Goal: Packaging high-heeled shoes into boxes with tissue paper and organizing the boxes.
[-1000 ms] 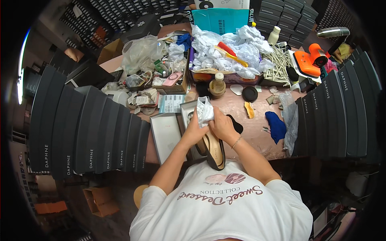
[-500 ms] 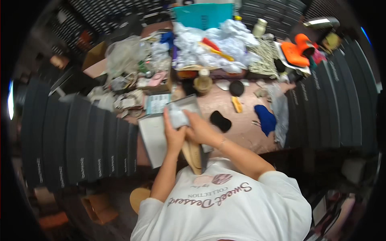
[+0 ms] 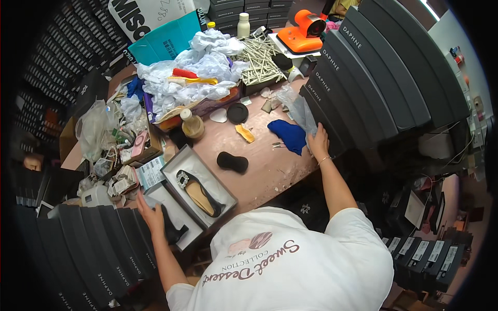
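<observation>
My left hand [image 3: 150,213] is at the left side of a white-lined grey box lid [image 3: 191,237], fingers and thumb about a black heeled shoe [image 3: 173,227]; its toe end is partly hidden. Beside the lid, an open shoebox [image 3: 226,196] holds another black shoe [image 3: 210,203] with a sparkling buckle and a tan insole. Far to the right, my right hand [image 3: 319,142] grips the edge of a clear plastic bag [image 3: 299,108] against the stacked boxes. A blue cloth [image 3: 288,136] lies just left of it.
Dark shoebox stacks rise at left [image 3: 91,249] and right [image 3: 384,67]. On the table are a black sponge [image 3: 232,163], a yellow piece [image 3: 245,133], a round black lid [image 3: 237,112] and a jar [image 3: 192,126]. Crumpled white paper [image 3: 176,93] and an orange device [image 3: 303,33] stand farther back.
My hands have parted: the left moved to the lid, the right to the plastic bag. The shoe between them earlier is out of their joint hold. The view has swung right.
</observation>
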Available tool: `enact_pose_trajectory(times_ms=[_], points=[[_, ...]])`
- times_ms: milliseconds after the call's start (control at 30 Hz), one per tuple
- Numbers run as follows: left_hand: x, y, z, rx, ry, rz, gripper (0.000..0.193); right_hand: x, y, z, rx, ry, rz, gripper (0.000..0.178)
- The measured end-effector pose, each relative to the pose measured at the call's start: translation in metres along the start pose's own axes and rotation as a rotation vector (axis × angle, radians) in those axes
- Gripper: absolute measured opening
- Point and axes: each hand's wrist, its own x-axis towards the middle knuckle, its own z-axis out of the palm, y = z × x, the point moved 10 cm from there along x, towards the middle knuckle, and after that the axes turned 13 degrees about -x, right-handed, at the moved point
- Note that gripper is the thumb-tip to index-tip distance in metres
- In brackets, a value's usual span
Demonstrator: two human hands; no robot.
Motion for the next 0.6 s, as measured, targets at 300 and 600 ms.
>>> enact_pose_trajectory(times_ms=[300, 600], points=[[-0.055, 0.146, 0.198, -0.996, -0.575, -0.408, 0.104, -0.121, -0.220, -0.032, -0.021, 0.023, -1.013, 0.034], [-0.035, -0.004, 0.115, -1.389, 0.169, -0.673, 0.025, -0.304, -0.308, -0.025, -0.158, -0.102, -1.740, 0.025]])
